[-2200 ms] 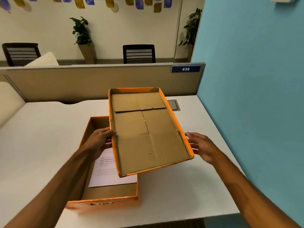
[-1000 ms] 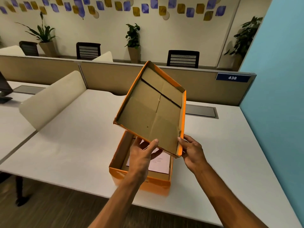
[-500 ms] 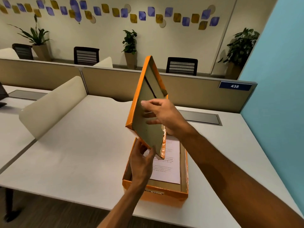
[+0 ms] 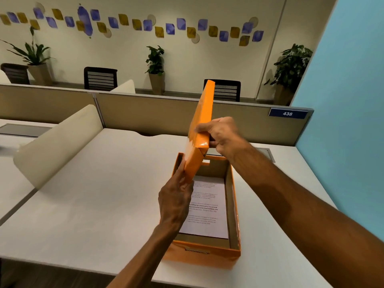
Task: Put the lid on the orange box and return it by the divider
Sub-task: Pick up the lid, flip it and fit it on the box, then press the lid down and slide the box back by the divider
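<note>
The orange box (image 4: 234,215) sits uncovered on the white desk near its front edge, with a printed sheet of paper (image 4: 205,213) lying flat inside. I hold the orange lid (image 4: 202,119) nearly upright on edge above the box's far left corner, its orange top facing left. My left hand (image 4: 176,196) grips the lid's lower end. My right hand (image 4: 222,136) grips its right side higher up. The tan divider (image 4: 145,117) runs along the back of the desk.
A cream curved side screen (image 4: 56,140) stands on the desk's left. A blue wall (image 4: 342,121) bounds the right side. A blue plate marked 438 (image 4: 287,113) is fixed to the divider. A cable hatch (image 4: 268,153) lies flush behind my right arm.
The lid has turned over from its cardboard inside facing me to its orange top showing, standing on edge. My right hand shifted to its right side.
</note>
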Demonstrator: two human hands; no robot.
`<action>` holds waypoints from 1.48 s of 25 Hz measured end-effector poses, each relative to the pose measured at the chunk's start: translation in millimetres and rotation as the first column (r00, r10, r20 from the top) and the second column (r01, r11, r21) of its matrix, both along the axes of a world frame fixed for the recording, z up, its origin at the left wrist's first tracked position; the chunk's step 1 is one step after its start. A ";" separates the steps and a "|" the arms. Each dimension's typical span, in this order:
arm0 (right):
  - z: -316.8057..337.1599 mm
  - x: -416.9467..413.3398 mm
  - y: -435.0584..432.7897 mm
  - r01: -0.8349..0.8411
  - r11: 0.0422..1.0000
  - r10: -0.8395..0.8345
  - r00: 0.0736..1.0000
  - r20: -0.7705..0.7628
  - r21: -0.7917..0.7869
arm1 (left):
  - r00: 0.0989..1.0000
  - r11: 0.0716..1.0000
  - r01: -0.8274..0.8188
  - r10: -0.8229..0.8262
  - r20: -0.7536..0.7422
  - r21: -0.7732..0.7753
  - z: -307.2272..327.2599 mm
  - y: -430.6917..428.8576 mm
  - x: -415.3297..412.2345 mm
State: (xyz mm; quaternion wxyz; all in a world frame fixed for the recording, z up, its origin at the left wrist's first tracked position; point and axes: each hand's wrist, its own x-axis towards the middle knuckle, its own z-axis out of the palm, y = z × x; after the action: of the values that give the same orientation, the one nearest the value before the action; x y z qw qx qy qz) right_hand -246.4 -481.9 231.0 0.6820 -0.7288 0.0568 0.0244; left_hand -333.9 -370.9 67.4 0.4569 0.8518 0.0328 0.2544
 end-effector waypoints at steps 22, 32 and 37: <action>-147.1 -49.1 -139.7 -0.002 0.974 0.067 0.957 -0.283 0.226 | 0.795 0.826 0.085 -0.393 -0.462 -0.557 1.4 98.7 24.8; -201.1 -68.7 -124.1 0.037 0.999 -0.027 0.930 -0.366 0.020 | 0.747 0.902 0.051 -0.320 -0.582 -0.430 -41.6 95.5 4.3; -210.4 -73.3 -127.5 0.042 0.998 -0.022 0.924 -0.381 0.044 | 0.724 0.890 0.044 -0.341 -0.600 -0.453 -50.8 90.2 4.0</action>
State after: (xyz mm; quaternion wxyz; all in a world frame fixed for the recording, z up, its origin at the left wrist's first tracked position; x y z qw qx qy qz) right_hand -319.7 -609.4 20.7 0.6768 -0.6914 0.1991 0.1557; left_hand -329.9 -280.7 16.6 0.6064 0.7693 0.1548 -0.1285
